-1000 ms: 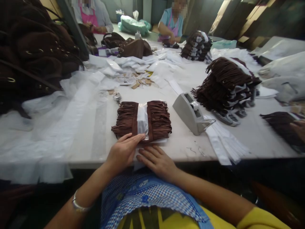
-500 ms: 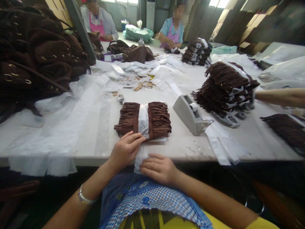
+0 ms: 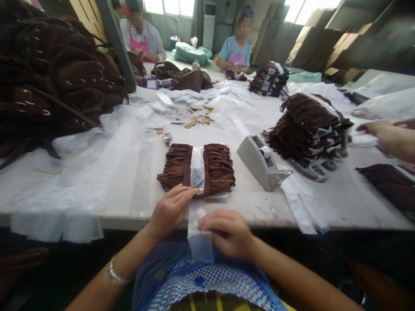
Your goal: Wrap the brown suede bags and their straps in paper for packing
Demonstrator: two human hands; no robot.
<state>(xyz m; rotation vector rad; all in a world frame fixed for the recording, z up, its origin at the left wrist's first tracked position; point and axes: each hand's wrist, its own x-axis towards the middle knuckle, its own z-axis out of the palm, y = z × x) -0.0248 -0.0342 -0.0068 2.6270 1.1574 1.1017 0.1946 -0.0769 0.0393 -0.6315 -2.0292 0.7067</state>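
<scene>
A brown fringed piece [image 3: 216, 167] lies on the white table [image 3: 246, 196] in front of me, wrapped across its middle by a clear plastic strip [image 3: 196, 172]. My left hand [image 3: 170, 207] rests at the fringe's near edge, fingers laid flat on the strip. My right hand [image 3: 227, 231] is curled at the table edge, pinching the strip's loose lower end that hangs over my checked apron.
A grey tape dispenser [image 3: 262, 162] stands right of the fringe, with white strips [image 3: 300, 201] beside it. Stacks of fringed pieces [image 3: 308, 125] sit at right, dark brown bags [image 3: 48, 82] at left. Another person's hand [image 3: 385, 131] reaches in from the right. Two people sit at the far end.
My right hand has slid back off the table and curled onto the plastic strip's hanging end. The view tilted up slightly. Another person's hand came in at the right.
</scene>
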